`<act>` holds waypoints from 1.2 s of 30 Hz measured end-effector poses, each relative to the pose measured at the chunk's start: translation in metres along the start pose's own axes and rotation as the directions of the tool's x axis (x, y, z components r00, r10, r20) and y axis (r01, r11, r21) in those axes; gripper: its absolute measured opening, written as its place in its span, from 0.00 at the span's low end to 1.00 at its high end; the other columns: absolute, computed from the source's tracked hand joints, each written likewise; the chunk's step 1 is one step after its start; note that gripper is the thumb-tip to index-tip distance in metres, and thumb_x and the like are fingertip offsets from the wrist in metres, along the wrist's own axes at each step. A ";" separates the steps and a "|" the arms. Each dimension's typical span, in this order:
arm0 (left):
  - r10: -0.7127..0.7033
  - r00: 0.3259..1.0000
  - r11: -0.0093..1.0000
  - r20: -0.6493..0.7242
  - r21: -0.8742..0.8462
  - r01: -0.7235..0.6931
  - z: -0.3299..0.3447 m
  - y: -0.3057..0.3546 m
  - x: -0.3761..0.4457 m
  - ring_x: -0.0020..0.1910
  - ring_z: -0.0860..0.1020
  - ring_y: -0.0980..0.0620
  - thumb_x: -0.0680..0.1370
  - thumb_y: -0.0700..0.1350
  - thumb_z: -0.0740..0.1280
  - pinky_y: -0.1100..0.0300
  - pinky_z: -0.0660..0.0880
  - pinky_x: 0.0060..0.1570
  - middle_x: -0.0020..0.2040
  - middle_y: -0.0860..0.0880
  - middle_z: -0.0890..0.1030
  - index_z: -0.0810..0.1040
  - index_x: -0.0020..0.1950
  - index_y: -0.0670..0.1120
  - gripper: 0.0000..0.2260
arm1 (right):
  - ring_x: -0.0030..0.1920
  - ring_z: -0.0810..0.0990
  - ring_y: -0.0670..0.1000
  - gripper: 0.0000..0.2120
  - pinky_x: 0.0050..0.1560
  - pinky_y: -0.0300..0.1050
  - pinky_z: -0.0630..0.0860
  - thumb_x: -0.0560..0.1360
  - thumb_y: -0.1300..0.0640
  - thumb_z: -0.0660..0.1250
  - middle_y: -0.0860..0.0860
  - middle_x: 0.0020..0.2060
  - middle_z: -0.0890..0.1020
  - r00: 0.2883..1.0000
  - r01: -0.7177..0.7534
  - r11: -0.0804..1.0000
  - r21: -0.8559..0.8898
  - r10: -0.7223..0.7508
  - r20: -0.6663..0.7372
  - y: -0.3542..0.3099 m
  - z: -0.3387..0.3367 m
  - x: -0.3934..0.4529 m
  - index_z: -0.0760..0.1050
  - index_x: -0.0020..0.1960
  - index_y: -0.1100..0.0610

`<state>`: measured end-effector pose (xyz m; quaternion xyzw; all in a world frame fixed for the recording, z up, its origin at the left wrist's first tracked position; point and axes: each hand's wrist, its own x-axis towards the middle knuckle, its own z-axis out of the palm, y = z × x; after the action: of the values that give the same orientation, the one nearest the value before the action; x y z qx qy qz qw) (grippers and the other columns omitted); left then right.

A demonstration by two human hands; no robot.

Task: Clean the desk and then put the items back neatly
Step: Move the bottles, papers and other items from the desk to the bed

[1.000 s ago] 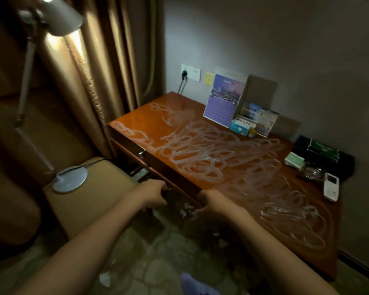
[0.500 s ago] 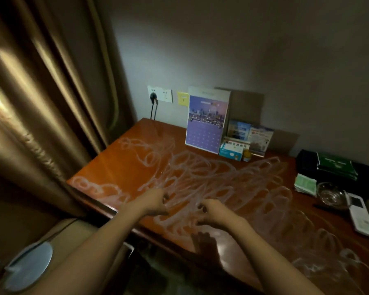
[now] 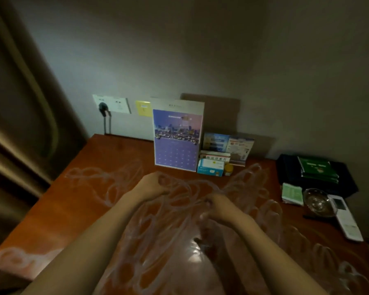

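Observation:
The orange-brown wooden desk (image 3: 90, 201) is covered with whitish looping smears of foam. My left hand (image 3: 151, 186) hovers over the middle of the desk with its fingers curled. My right hand (image 3: 219, 207) is beside it, a little nearer to me, fingers curled too. I see nothing in either hand, and the picture is dim and blurred. A purple calendar (image 3: 176, 141) leans on the wall behind my hands. Small medicine boxes (image 3: 210, 168), a little yellow jar (image 3: 228, 169) and leaflets (image 3: 239, 147) stand to its right.
At the right end lie a black tray (image 3: 290, 173) with green booklets (image 3: 315, 167), a green-white packet (image 3: 292, 193), a glass ashtray (image 3: 319, 202) and a white remote (image 3: 345, 218). A wall socket (image 3: 113, 104) with a plugged cable is at the back left. A curtain (image 3: 19, 124) hangs left.
Both hands rose from below the desk's front edge to above its middle, and the view moved closer to the desk and turned right. The lamp and stool left the view.

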<state>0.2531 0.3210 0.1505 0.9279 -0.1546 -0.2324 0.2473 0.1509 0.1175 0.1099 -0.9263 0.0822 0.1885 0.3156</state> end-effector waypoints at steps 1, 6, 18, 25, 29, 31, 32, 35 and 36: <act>0.015 1.000 1.000 -0.012 -0.020 -0.015 -0.005 0.002 0.015 0.53 0.76 0.50 0.74 0.45 0.71 0.62 0.70 0.47 0.59 0.49 0.77 0.72 0.66 0.43 0.22 | 0.57 0.77 0.51 0.22 0.49 0.36 0.69 0.68 0.56 0.75 0.52 0.56 0.79 1.000 -0.025 1.000 0.006 0.025 -0.013 0.001 -0.007 0.009 0.76 0.61 0.57; 0.021 1.000 0.994 -0.006 -0.105 -0.021 -0.035 -0.005 0.097 0.58 0.74 0.45 0.72 0.47 0.74 0.58 0.71 0.53 0.67 0.40 0.72 0.58 0.75 0.43 0.37 | 0.67 0.70 0.53 0.31 0.61 0.40 0.69 0.71 0.53 0.72 0.55 0.67 0.71 0.988 -0.117 0.990 -0.076 0.108 -0.110 0.004 -0.040 0.069 0.66 0.71 0.58; -0.146 0.937 0.820 -0.318 -0.568 -0.066 -0.044 -0.033 0.222 0.65 0.70 0.42 0.64 0.41 0.79 0.44 0.70 0.64 0.66 0.40 0.69 0.57 0.73 0.42 0.44 | 0.72 0.60 0.54 0.38 0.70 0.52 0.64 0.69 0.53 0.74 0.51 0.71 0.64 0.935 -0.266 0.960 0.082 0.278 -0.222 0.022 -0.043 0.177 0.59 0.73 0.51; -0.141 0.972 0.723 -0.188 -0.690 -0.028 -0.044 -0.044 0.240 0.55 0.78 0.43 0.73 0.56 0.68 0.46 0.75 0.57 0.54 0.43 0.80 0.74 0.60 0.42 0.23 | 0.69 0.67 0.55 0.34 0.65 0.49 0.71 0.70 0.61 0.73 0.53 0.71 0.63 0.927 -0.285 0.955 0.075 0.295 -0.233 0.044 -0.027 0.209 0.64 0.72 0.55; -0.119 0.979 0.671 -0.163 -0.740 -0.041 -0.031 -0.050 0.234 0.52 0.80 0.45 0.76 0.51 0.65 0.47 0.76 0.58 0.53 0.43 0.81 0.76 0.60 0.41 0.18 | 0.64 0.73 0.58 0.36 0.61 0.52 0.74 0.68 0.57 0.75 0.54 0.70 0.65 0.927 -0.314 0.949 -0.019 0.303 -0.221 0.046 -0.021 0.218 0.64 0.71 0.57; -0.145 0.970 0.646 -0.195 -0.762 -0.057 -0.023 -0.051 0.228 0.48 0.80 0.51 0.78 0.48 0.64 0.56 0.78 0.53 0.50 0.47 0.81 0.75 0.58 0.44 0.11 | 0.64 0.74 0.57 0.37 0.59 0.51 0.74 0.69 0.53 0.75 0.53 0.69 0.69 0.921 -0.341 0.940 -0.026 0.328 -0.208 0.043 -0.017 0.217 0.62 0.73 0.54; -0.155 0.963 0.641 -0.220 -0.764 -0.072 -0.021 -0.049 0.223 0.47 0.79 0.55 0.79 0.47 0.63 0.61 0.78 0.50 0.49 0.49 0.80 0.74 0.59 0.45 0.10 | 0.64 0.74 0.56 0.35 0.59 0.50 0.74 0.69 0.51 0.75 0.52 0.67 0.72 0.920 -0.346 0.938 -0.026 0.334 -0.208 0.040 -0.015 0.214 0.64 0.72 0.53; -0.177 0.943 0.617 -0.283 -0.778 -0.118 -0.018 -0.049 0.210 0.52 0.79 0.51 0.79 0.47 0.63 0.56 0.76 0.55 0.53 0.48 0.80 0.74 0.62 0.44 0.13 | 0.61 0.76 0.52 0.30 0.57 0.46 0.74 0.66 0.47 0.75 0.48 0.63 0.77 0.916 -0.324 0.941 -0.100 0.286 -0.281 0.040 -0.009 0.202 0.72 0.66 0.47; -0.196 0.934 0.600 -0.298 -0.790 -0.126 -0.018 -0.049 0.206 0.54 0.78 0.49 0.79 0.47 0.63 0.52 0.75 0.57 0.54 0.46 0.80 0.74 0.63 0.44 0.14 | 0.61 0.75 0.52 0.28 0.57 0.46 0.74 0.65 0.46 0.75 0.47 0.62 0.77 0.909 -0.327 0.939 -0.107 0.281 -0.308 0.039 -0.009 0.195 0.74 0.64 0.46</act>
<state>0.4444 0.2859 0.0653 0.7473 0.0313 -0.1105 0.6545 0.3217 0.0742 0.0164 -0.9413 0.2559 0.1045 0.1936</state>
